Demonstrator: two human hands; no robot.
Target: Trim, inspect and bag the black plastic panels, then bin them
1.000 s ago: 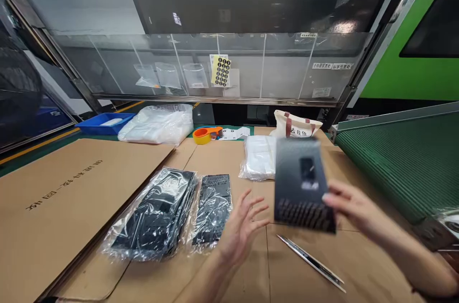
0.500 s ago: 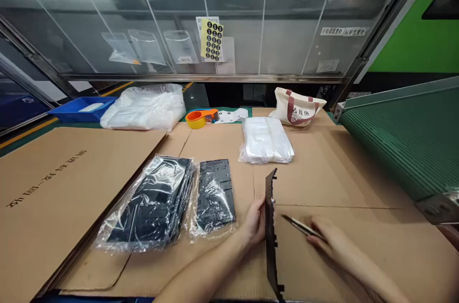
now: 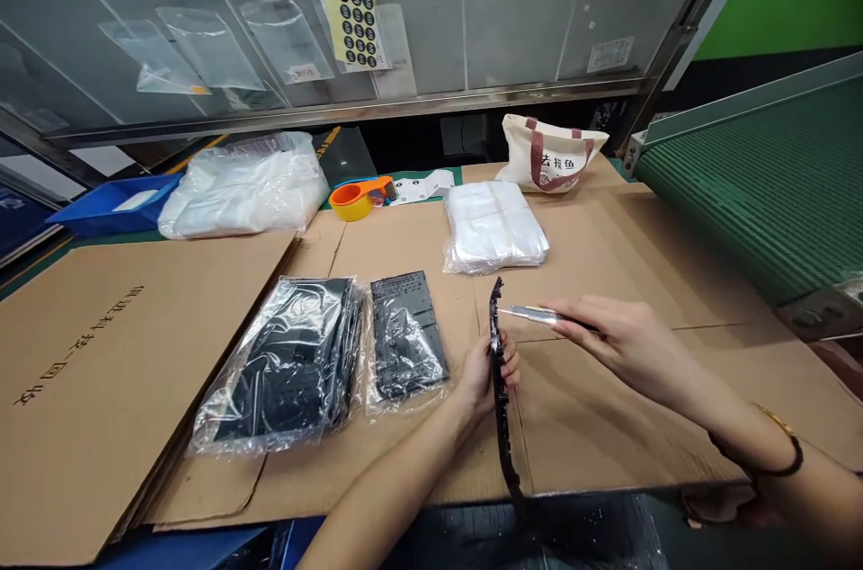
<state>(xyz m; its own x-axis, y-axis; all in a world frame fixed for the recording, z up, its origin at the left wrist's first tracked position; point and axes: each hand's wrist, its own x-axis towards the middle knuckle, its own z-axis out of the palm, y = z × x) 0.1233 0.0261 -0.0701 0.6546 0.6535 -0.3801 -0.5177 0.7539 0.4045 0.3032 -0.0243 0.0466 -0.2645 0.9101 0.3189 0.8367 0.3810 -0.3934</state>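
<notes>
Edge-on and upright, a thin black plastic panel (image 3: pixel 500 408) is gripped by my left hand (image 3: pixel 482 372), whose fingers wrap round its edge. My right hand (image 3: pixel 617 341) pinches a slim knife-like tool (image 3: pixel 539 315) with a silvery front part. The tool's tip points left, close to the panel's upper part; whether it touches cannot be made out. Left of the panel lie a bagged black panel (image 3: pixel 408 336) and a thicker bagged stack of black panels (image 3: pixel 289 363).
Cardboard sheets (image 3: pixel 101 354) lie at left. Behind are a stack of clear bags (image 3: pixel 495 224), orange tape dispenser (image 3: pixel 354 200), cloth bag (image 3: pixel 549 155), blue tray (image 3: pixel 101 209) and large plastic bundle (image 3: pixel 246 188). A green ribbed surface (image 3: pixel 761 174) borders the right.
My right hand has moved up and left, bringing the tool's tip near the panel. The panel has turned more edge-on in my left hand. The camera view has tilted down.
</notes>
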